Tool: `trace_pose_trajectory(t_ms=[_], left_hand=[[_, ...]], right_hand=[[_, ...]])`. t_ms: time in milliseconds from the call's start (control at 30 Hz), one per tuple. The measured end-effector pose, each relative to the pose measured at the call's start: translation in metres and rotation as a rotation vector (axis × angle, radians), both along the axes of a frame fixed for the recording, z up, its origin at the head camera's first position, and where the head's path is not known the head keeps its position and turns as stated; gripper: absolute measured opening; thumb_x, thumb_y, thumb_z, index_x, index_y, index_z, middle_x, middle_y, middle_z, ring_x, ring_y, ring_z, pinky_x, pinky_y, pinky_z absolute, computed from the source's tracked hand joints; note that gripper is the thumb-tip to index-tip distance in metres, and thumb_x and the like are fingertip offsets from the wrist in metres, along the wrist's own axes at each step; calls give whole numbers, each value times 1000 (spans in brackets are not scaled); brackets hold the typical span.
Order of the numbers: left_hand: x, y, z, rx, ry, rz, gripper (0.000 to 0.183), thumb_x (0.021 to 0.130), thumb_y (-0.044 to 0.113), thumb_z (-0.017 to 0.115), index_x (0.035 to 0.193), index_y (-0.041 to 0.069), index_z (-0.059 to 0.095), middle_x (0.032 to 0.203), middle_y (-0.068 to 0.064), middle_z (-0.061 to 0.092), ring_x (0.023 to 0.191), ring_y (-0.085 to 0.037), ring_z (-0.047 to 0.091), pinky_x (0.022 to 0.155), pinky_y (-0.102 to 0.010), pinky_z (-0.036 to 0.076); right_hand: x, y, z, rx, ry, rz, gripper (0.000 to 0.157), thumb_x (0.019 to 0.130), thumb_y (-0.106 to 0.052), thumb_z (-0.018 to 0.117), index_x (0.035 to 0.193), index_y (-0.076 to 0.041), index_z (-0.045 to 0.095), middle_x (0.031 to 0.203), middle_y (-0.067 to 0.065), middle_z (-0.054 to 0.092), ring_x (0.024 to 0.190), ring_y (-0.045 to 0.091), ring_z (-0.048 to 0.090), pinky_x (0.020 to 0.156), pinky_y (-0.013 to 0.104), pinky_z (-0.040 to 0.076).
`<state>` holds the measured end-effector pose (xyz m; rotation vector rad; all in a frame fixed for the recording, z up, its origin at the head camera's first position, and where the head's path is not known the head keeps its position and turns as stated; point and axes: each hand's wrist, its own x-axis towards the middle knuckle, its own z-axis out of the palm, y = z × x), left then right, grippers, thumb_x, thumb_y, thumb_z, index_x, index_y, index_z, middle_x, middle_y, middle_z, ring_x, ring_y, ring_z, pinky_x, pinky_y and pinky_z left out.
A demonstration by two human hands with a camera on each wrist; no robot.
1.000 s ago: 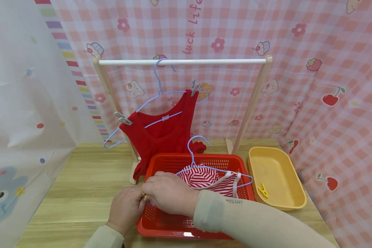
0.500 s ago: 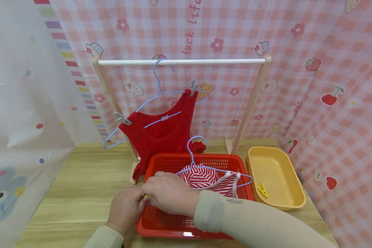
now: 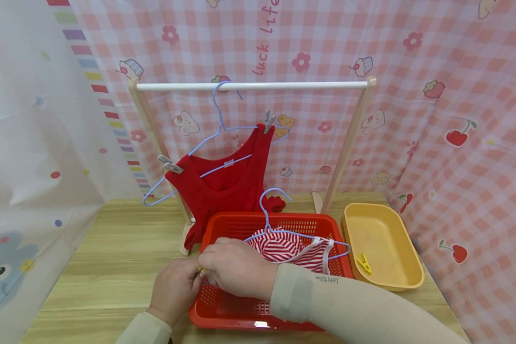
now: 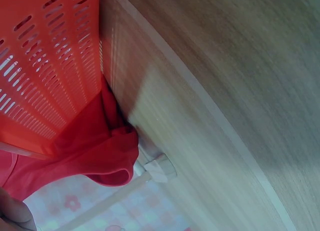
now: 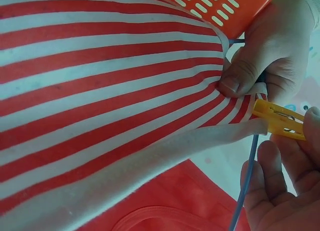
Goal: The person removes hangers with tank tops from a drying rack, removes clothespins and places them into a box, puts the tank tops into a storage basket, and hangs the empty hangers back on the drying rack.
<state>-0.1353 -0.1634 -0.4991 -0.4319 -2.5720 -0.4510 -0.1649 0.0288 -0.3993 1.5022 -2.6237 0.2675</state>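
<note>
Red plastic basket [image 3: 223,323], slotted, rectangular, lower ctr of head view; red/wht striped cloth garment [image 5: 115,81] w/ white trim spread over it on thin blue hanger [image 3: 298,233]. L hand [image 3: 172,289] pinches garment's edge; R hand [image 3: 238,267] grips small yellow clip [image 5: 280,120], far rt of right-wrist view.

Right hand [image 5: 290,203] pinches yellow clip [image 5: 281,118]; left hand [image 5: 280,48] grips striped fabric [image 5: 110,91].

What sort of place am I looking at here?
It looks like a mock laundry corner, perhaps a staged one: a red top hangs from a clothes rack on a wooden tabletop, with patterned sheets as a backdrop.
</note>
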Motion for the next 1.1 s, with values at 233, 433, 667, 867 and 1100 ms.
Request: trace_pose_trajectory(t_ms=[233, 433, 667, 867, 1100], left_hand=[[-1, -2, -4, -4, 44, -17, 17, 80, 10, 87, 90, 18, 76, 82, 1, 78, 76, -18, 71, 69, -38, 59], [-1, -1, -3, 2, 32, -16, 17, 81, 12, 88, 89, 19, 75, 82, 1, 78, 75, -18, 70, 69, -39, 59], [-2, 0, -3, 5, 15, -12, 15, 83, 16, 88, 89, 19, 74, 82, 0, 78, 76, -19, 71, 69, -40, 59], [-2, 0, -3, 7, 28, -17, 15, 84, 18, 88, 87, 20, 73, 82, 1, 77, 76, -18, 70, 69, -39, 59], [-2, 0, -3, 9, 2, -13, 15, 84, 18, 88, 91, 20, 75, 83, 1, 78, 76, -18, 70, 70, -39, 59]], right_hand=[[-1, 2, 0, -21, 12, 11, 3, 97, -23, 71, 95, -22, 71, 100, -12, 74, 94, 7, 64, 89, 19, 50], [-1, 3, -1, -53, 18, 15, 6, 97, -20, 71, 92, -21, 68, 97, -11, 73, 92, 8, 64, 88, 21, 50], [-1, 4, 0, -84, 25, 22, 9, 96, -17, 71, 89, -20, 67, 92, -10, 71, 91, 10, 64, 88, 22, 49], [-1, 5, 2, -110, -16, 26, 10, 95, -14, 71, 88, -20, 66, 95, -9, 72, 96, 11, 63, 91, 21, 49], [-1, 9, 2, -132, -34, 34, 7, 100, -19, 69, 93, -20, 69, 99, -8, 74, 100, 12, 64, 96, 21, 49]])
